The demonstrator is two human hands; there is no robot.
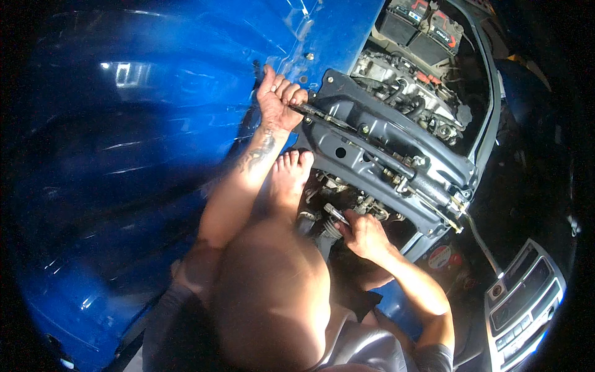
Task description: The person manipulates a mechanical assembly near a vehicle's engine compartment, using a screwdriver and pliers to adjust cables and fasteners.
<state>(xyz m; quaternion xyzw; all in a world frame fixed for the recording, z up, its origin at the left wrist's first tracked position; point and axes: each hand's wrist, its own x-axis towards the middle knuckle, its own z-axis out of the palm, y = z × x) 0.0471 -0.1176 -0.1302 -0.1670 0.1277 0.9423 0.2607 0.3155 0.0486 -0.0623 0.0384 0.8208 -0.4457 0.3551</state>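
Note:
My left hand [280, 102] is closed, thumb up, around the near end of a dark metal rod [319, 113]. The rod runs along a dark grey metal crossmember [328, 149] with round holes. My right hand [367, 237] is lower, over the opening on the near side of the crossmember. Its fingers are closed on a silver metal tool [335, 213] with a cylindrical end, like a socket; the rest of it is hidden by the hand. Just below the tool is a ribbed dark hose [328, 232] among engine parts.
My bare foot [289, 177] rests by the crossmember's left end. A blue body panel [142, 142] fills the left. Beyond the crossmember are engine parts [415, 99] and two black batteries [421, 28]. At the lower right stands a grey panel with openings [525, 304].

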